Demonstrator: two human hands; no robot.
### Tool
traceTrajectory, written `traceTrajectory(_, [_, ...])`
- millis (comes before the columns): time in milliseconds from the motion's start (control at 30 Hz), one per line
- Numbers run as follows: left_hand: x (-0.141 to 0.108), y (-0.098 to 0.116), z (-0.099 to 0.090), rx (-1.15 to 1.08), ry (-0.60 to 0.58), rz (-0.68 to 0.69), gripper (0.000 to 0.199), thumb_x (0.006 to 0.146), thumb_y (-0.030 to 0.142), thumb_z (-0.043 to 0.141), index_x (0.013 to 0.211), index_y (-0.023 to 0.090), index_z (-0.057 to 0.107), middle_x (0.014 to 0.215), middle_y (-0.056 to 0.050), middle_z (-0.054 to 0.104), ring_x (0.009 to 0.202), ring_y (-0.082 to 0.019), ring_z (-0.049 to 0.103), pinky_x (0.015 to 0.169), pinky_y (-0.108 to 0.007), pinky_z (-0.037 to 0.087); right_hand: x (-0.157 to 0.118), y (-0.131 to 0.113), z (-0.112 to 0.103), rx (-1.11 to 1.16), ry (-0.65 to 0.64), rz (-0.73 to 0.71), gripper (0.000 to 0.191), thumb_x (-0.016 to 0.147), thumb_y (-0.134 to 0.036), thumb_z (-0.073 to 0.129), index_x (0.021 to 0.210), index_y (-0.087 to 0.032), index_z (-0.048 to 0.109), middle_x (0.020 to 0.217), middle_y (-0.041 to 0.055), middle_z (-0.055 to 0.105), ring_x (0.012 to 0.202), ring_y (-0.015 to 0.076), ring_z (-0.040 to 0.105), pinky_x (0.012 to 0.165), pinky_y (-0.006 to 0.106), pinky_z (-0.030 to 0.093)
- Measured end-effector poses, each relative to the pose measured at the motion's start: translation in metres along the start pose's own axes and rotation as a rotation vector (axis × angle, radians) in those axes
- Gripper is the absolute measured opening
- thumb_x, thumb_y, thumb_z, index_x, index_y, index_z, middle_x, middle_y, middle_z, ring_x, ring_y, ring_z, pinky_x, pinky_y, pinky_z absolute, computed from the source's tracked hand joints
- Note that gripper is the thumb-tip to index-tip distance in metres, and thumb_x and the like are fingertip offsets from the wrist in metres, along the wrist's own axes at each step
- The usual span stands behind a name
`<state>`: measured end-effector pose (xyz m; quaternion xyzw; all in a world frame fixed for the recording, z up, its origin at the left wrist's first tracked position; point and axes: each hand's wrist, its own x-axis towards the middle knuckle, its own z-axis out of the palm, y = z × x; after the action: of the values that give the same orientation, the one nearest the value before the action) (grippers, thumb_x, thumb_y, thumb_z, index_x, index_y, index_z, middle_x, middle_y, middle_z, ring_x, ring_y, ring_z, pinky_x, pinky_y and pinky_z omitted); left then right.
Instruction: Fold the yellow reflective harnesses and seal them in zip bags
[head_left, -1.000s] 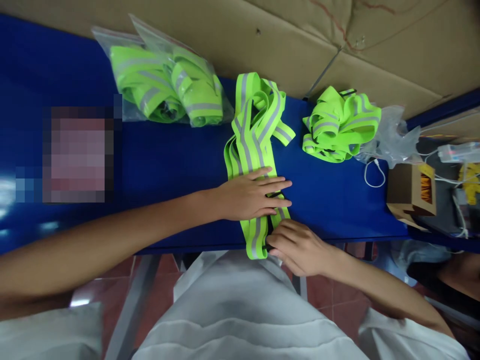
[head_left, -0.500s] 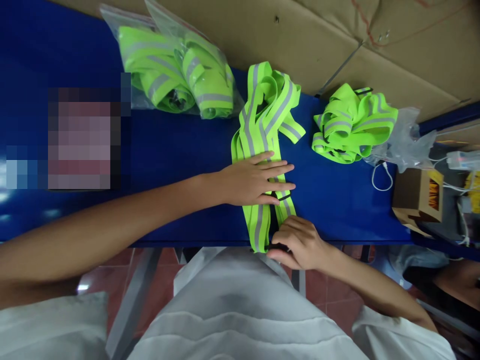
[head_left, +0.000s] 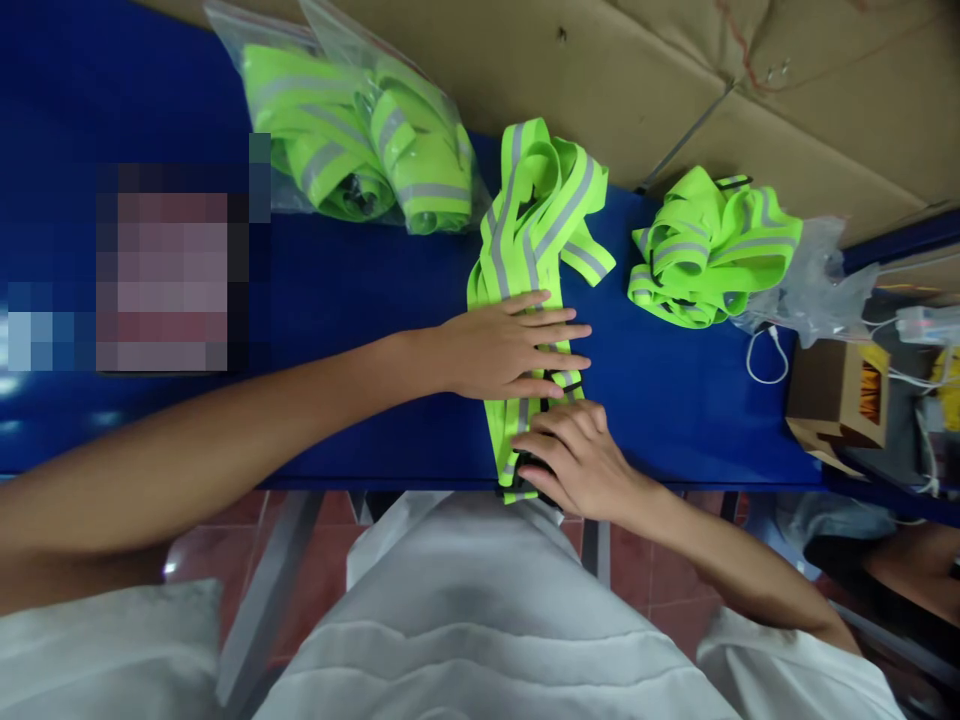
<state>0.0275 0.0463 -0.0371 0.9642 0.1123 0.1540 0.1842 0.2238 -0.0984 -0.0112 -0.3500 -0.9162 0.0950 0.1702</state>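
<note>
Lime-yellow reflective straps with grey stripes, a folded bundle [head_left: 517,250], lie lengthwise on the blue table, loops bunched at the far end. My left hand [head_left: 506,350] rests flat across the middle of the bundle, fingers spread and pressing on it. Close to the table's front edge, my right hand [head_left: 574,460] curls its fingers over the near end of the straps, gripping it around a black buckle [head_left: 525,478]. The fingers hide part of the buckle. A thin black slider [head_left: 571,388] shows on the strap between my hands.
Clear plastic bags [head_left: 337,140] of rolled lime straps lie at the back left. A loose strap heap [head_left: 705,250] sits to the right, beside crumpled plastic [head_left: 821,285], a white cable [head_left: 766,355] and an open cardboard box [head_left: 832,400]. A cardboard sheet [head_left: 600,90] borders the back.
My right hand has moved up and left over the straps' near end, turning that end and the black buckle upward. My left hand stays flat on the bundle.
</note>
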Motion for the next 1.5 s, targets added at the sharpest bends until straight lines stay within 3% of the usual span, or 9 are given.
traceTrajectory(200, [0.000, 0.002, -0.005, -0.004, -0.057, -0.026, 0.049, 0.110, 0.046, 0.037, 0.154, 0.029, 0.052, 0.169, -0.006, 0.036, 0.159, -0.026, 0.031, 0.133, -0.051, 0.018, -0.017, -0.005, 0.001, -0.141, -0.080, -0.107, 0.065, 0.100, -0.062, 0.057, 0.137, -0.009, 0.062, 0.119, 0.0138, 0.069, 0.115, 0.0265, 0.056, 0.103, 0.042, 0.042])
traceTrajectory(333, [0.000, 0.002, -0.006, -0.029, -0.061, -0.017, 0.049, 0.110, 0.044, 0.036, 0.153, 0.027, 0.054, 0.169, -0.007, 0.036, 0.160, -0.024, 0.030, 0.134, -0.048, 0.019, -0.024, -0.010, -0.004, -0.192, -0.092, -0.156, 0.039, 0.102, -0.022, 0.061, 0.139, -0.011, 0.063, 0.120, 0.0097, 0.073, 0.117, 0.0231, 0.059, 0.101, 0.037, 0.046])
traceTrajectory(567, [-0.001, 0.000, 0.001, 0.007, 0.014, 0.010, 0.046, 0.107, 0.038, 0.047, 0.153, 0.032, 0.053, 0.166, -0.005, 0.042, 0.158, -0.025, 0.034, 0.135, -0.058, 0.009, -0.017, -0.019, -0.021, 0.019, -0.085, -0.167, 0.010, 0.102, -0.021, 0.063, 0.106, -0.016, 0.071, 0.109, 0.0052, 0.076, 0.095, 0.0164, 0.067, 0.078, 0.029, 0.051])
traceTrajectory(700, [0.000, 0.000, 0.001, 0.022, 0.024, 0.006, 0.046, 0.107, 0.039, 0.050, 0.152, 0.031, 0.054, 0.168, -0.009, 0.036, 0.160, -0.026, 0.030, 0.134, -0.059, 0.015, -0.002, -0.018, -0.030, 0.128, -0.140, -0.134, 0.039, 0.101, -0.055, 0.060, 0.094, -0.018, 0.068, 0.085, 0.0012, 0.074, 0.073, 0.0120, 0.065, 0.063, 0.027, 0.045])
traceTrajectory(800, [0.000, -0.001, 0.002, 0.020, 0.049, 0.014, 0.045, 0.106, 0.038, 0.053, 0.150, 0.032, 0.056, 0.167, -0.009, 0.039, 0.159, -0.027, 0.033, 0.133, -0.059, 0.017, 0.014, -0.011, -0.033, 0.208, -0.226, -0.077, 0.043, 0.103, -0.055, 0.056, 0.085, -0.019, 0.068, 0.067, -0.0029, 0.063, 0.063, 0.0103, 0.058, 0.058, 0.028, 0.039])
traceTrajectory(1000, [-0.001, -0.003, 0.007, -0.003, 0.120, 0.028, 0.044, 0.103, 0.038, 0.057, 0.146, 0.030, 0.061, 0.163, -0.009, 0.046, 0.155, -0.030, 0.039, 0.132, -0.058, 0.021, 0.029, 0.005, -0.020, -0.083, -0.084, -0.163, 0.023, 0.103, -0.038, 0.064, 0.114, -0.019, 0.072, 0.101, 0.0047, 0.071, 0.096, 0.0191, 0.060, 0.095, 0.037, 0.042])
traceTrajectory(1100, [-0.002, -0.003, 0.006, 0.018, 0.107, 0.028, 0.045, 0.105, 0.040, 0.053, 0.148, 0.030, 0.059, 0.164, -0.009, 0.045, 0.156, -0.030, 0.038, 0.132, -0.059, 0.020, 0.025, 0.004, -0.012, -0.176, -0.064, -0.167, 0.022, 0.102, -0.029, 0.064, 0.121, -0.018, 0.069, 0.104, 0.0053, 0.070, 0.098, 0.0195, 0.057, 0.098, 0.038, 0.040])
traceTrajectory(1267, [-0.001, 0.000, 0.002, 0.037, 0.049, 0.000, 0.045, 0.107, 0.040, 0.049, 0.150, 0.032, 0.057, 0.166, -0.006, 0.042, 0.158, -0.027, 0.034, 0.133, -0.057, 0.017, 0.009, -0.009, -0.005, -0.248, -0.081, -0.109, 0.061, 0.100, -0.063, 0.057, 0.129, -0.010, 0.066, 0.115, 0.0145, 0.071, 0.112, 0.0276, 0.058, 0.101, 0.043, 0.043])
traceTrajectory(1500, [-0.002, 0.000, 0.001, 0.066, 0.058, 0.009, 0.045, 0.105, 0.038, 0.052, 0.150, 0.031, 0.056, 0.165, -0.008, 0.044, 0.158, -0.026, 0.035, 0.133, -0.059, 0.016, -0.003, -0.020, -0.009, -0.231, -0.085, -0.099, 0.063, 0.097, -0.066, 0.059, 0.125, -0.010, 0.068, 0.113, 0.0137, 0.073, 0.107, 0.0276, 0.064, 0.096, 0.042, 0.049])
